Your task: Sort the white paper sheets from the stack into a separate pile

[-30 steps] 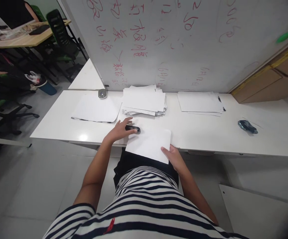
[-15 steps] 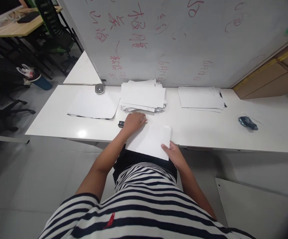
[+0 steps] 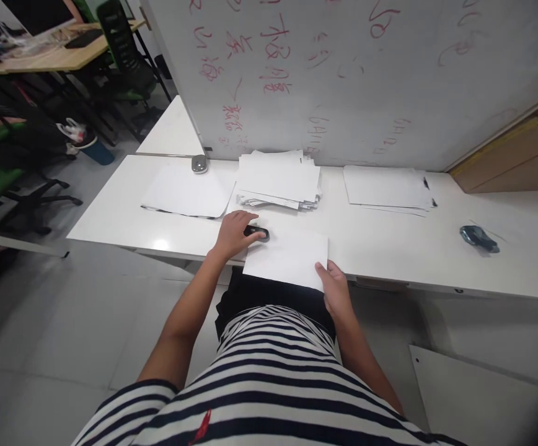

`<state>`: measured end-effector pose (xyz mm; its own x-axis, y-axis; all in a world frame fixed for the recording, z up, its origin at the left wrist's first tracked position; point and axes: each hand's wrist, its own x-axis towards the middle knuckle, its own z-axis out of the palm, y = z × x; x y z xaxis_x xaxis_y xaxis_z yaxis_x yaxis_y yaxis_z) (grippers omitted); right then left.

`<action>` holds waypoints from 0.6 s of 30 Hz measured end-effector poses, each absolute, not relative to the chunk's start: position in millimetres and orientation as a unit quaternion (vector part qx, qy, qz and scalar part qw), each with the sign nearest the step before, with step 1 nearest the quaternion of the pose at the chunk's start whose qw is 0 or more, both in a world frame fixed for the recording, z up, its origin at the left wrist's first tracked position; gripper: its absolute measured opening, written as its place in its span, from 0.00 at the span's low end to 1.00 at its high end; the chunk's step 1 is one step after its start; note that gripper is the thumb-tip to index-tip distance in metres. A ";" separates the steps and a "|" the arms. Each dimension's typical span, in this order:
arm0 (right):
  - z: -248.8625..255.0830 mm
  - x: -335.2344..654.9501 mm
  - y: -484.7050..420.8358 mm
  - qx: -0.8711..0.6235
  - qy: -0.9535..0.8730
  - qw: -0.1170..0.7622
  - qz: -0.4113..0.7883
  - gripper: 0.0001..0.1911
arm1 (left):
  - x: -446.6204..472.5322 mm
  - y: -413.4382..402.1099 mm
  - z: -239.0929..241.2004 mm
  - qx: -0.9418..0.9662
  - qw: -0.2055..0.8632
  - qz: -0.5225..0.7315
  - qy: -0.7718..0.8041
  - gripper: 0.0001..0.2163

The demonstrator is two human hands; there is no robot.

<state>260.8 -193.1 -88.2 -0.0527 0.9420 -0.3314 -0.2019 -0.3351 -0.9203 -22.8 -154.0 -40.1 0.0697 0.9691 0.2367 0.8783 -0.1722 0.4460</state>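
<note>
My left hand (image 3: pixel 235 234) is closed around a small black stapler (image 3: pixel 258 233), with the thumb along its near side and a finger reaching past its far side. The stapler's front end lies over the upper left part of a white paper sheet (image 3: pixel 287 257); whether the paper is between its jaws I cannot tell. My right hand (image 3: pixel 335 286) pinches the sheet's right edge, thumb on top and fingers beneath. The paper overhangs the front edge of the white table (image 3: pixel 390 241). Just beyond stands a thick, uneven paper stack (image 3: pixel 278 176).
Left on the table are more sheets (image 3: pixel 185 192) with a grey mouse-like object (image 3: pixel 199 164) at their back edge. To the right are a thinner paper pile (image 3: pixel 385 186) and a dark blue, shiny object (image 3: pixel 479 239). A whiteboard (image 3: pixel 343 93) rises behind, beside cardboard boxes (image 3: pixel 520 152).
My left hand has moved left from the sheet's upper corner onto the stapler, whose front end now shows. My right hand keeps hold of the paper. The view has shifted slightly left.
</note>
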 end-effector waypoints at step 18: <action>-60.0 325.2 -166.4 -0.598 -0.349 0.564 0.450 0.21 | -30.5 -152.5 -77.2 0.678 0.058 0.213 0.701 0.22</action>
<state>325.2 -166.4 -60.0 0.3516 0.9249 -0.1450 -0.0903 -0.1206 -0.9886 -30.5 -152.5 -77.2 -0.0742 0.9752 0.2083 0.9258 -0.0102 0.3778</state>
